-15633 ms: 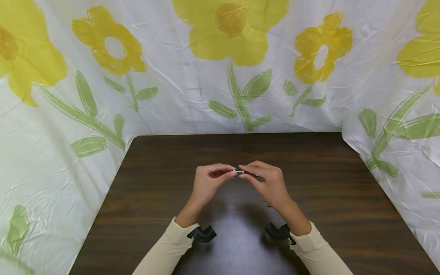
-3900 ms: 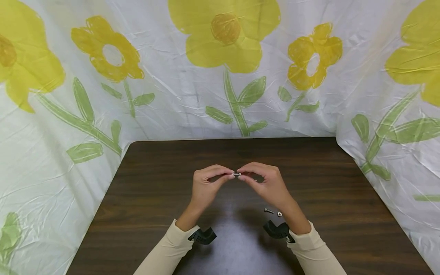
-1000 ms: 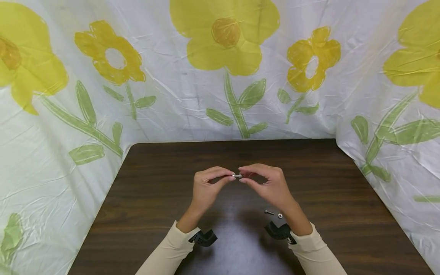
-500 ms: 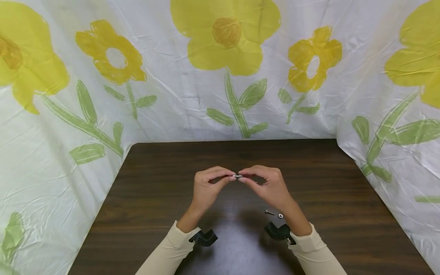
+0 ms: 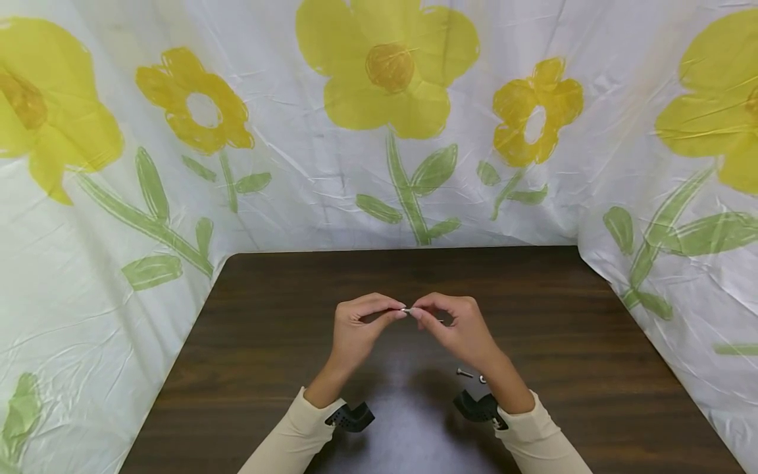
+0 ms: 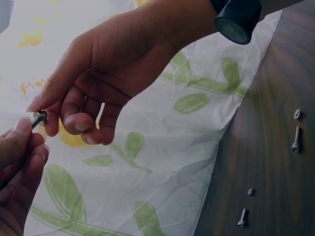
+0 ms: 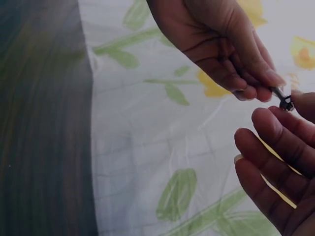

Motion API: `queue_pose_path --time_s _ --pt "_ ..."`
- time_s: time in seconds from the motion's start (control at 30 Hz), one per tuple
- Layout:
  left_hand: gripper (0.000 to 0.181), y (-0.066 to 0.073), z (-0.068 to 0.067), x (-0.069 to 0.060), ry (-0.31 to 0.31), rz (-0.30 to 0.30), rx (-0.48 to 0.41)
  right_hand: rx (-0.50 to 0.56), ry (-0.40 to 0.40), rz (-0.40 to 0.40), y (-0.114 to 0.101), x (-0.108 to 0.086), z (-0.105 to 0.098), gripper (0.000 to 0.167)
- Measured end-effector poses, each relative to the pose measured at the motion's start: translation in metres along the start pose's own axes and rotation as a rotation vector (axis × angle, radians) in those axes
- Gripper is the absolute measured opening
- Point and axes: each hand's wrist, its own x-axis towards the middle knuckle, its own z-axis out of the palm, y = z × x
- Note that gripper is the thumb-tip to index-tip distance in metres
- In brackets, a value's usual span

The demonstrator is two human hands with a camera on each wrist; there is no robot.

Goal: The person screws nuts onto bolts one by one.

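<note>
In the head view my left hand (image 5: 357,329) and right hand (image 5: 464,329) meet above the table, fingertips facing, with a small silver bolt (image 5: 406,310) between them. My left thumb and fingers pinch the bolt's shaft (image 6: 35,121); its far end is hidden in them. At the other end sits what looks like a nut (image 7: 286,103), which my right thumb and index finger pinch. In the right wrist view the other fingers of my right hand (image 7: 268,162) are spread and loosely bent. The bolt lies roughly level.
Dark wooden table (image 5: 284,368). By my right wrist lie a loose bolt (image 5: 464,372) and a nut (image 5: 482,379), partly covered. The left wrist view also shows a smaller-looking bolt (image 6: 242,218) and nut (image 6: 251,191). A flowered sheet (image 5: 308,197) hangs behind.
My right fingertips have come in over the bolt's right end, so less of it shows. The head view has tipped up slightly. Since the oldest frame, a loose bolt and nut by the right wrist have come into sight.
</note>
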Motion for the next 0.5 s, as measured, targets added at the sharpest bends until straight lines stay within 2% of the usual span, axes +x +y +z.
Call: queue_pose_path --time_s 0.23,0.5 --pt "0.015 0.0005 0.0012 0.0009 -0.001 0.006 0.006 -0.017 -0.004 0.047 0.0002 0.0005 0.0025 0.024" --pt "0.016 0.0043 0.0024 0.0015 0.007 -0.018 0.009 -0.015 -0.032 0.081 0.0006 -0.0024 0.0031 0.041"
